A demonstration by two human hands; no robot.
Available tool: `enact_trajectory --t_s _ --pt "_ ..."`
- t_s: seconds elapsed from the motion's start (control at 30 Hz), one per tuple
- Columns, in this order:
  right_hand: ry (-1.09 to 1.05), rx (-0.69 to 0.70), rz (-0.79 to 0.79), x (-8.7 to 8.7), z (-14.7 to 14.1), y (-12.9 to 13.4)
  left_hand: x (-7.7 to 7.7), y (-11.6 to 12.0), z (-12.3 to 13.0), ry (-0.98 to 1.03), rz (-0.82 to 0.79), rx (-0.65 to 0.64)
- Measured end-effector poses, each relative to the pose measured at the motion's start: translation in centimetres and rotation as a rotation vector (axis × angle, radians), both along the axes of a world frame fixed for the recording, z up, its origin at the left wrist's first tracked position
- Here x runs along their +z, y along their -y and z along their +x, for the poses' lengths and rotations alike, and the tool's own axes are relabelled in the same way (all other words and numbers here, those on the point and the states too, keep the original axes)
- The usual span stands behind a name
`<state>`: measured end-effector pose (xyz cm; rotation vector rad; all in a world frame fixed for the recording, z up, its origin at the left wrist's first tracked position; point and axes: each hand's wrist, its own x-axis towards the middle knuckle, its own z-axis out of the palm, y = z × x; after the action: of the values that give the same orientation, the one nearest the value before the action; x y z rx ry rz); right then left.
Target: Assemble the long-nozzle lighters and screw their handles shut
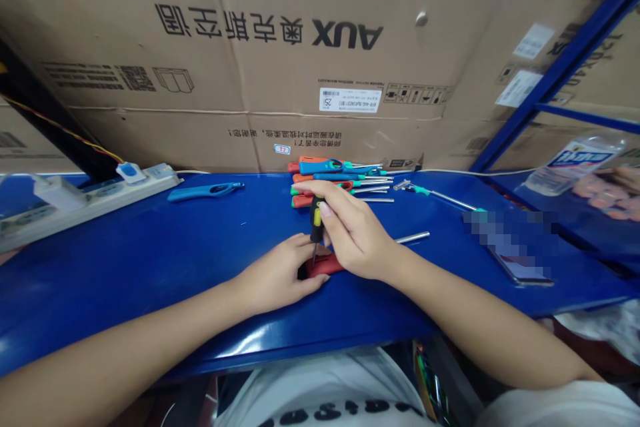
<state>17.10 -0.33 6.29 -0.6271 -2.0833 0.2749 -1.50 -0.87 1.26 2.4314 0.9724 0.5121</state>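
A red lighter (324,265) with a metal tube lies on the blue table (210,313). My left hand (280,273) closes round its handle end, fingers behind and thumb in front. A black and yellow screwdriver (317,219) stands upright in my right hand (357,230), its shaft pointing down onto the red handle. Whether the tip sits in a screw is too small to tell. Behind my hands lies a pile of several lighters (320,165) in orange, blue, green and red. A separate blue handle piece (206,192) rests to the left.
A white power strip (100,197) runs along the left. On the right are a phone (520,263), a thin metal rod with green parts (453,200) and a plastic bottle (575,163). A large cardboard box (280,87) stands behind, beside a blue shelf post (555,80).
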Motion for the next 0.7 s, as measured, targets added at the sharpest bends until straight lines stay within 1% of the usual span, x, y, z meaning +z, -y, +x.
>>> enact_trajectory --t_s 0.03,0.07,0.1,0.2,0.23,0.27,0.33,0.4,0.43,0.5,0.6,0.63,0.7 --pt "-0.003 0.053 -0.037 0.13 -0.02 0.04 -0.07 -0.03 -0.02 0.001 0.006 -0.001" --pt "-0.01 0.087 -0.042 0.23 -0.03 0.05 -0.14 -0.06 -0.05 0.005 0.014 -0.008" --pt "-0.024 0.087 -0.012 0.3 -0.03 0.04 -0.22 -0.08 -0.06 0.012 0.02 -0.019" --pt "-0.044 -0.028 0.178 0.24 0.11 0.06 -0.35 -0.08 -0.06 0.025 0.014 -0.037" --pt "-0.032 -0.048 0.229 0.19 0.19 0.12 -0.36 -0.07 -0.04 0.031 0.012 -0.037" --pt "-0.015 -0.037 0.258 0.16 0.26 0.2 -0.37 -0.06 -0.03 0.042 0.016 -0.04" --pt "0.012 0.052 0.236 0.2 0.34 0.35 -0.36 -0.07 -0.02 0.072 0.037 -0.061" --pt "0.001 0.148 0.143 0.33 0.33 0.41 -0.37 -0.1 -0.03 0.089 0.049 -0.084" --pt "-0.01 0.17 0.102 0.38 0.29 0.38 -0.39 -0.13 -0.05 0.085 0.05 -0.083" --pt "-0.034 0.129 0.103 0.36 0.23 0.27 -0.4 -0.17 -0.07 0.055 0.045 -0.063" --pt "-0.032 -0.005 0.191 0.2 0.28 0.12 -0.32 -0.17 -0.05 0.036 0.038 -0.048" --pt "-0.022 -0.014 0.179 0.18 0.33 0.12 -0.26 -0.15 -0.04 0.039 0.037 -0.054" --pt "-0.002 0.052 0.067 0.32 0.46 0.18 -0.15 -0.09 -0.01 0.044 0.036 -0.056"
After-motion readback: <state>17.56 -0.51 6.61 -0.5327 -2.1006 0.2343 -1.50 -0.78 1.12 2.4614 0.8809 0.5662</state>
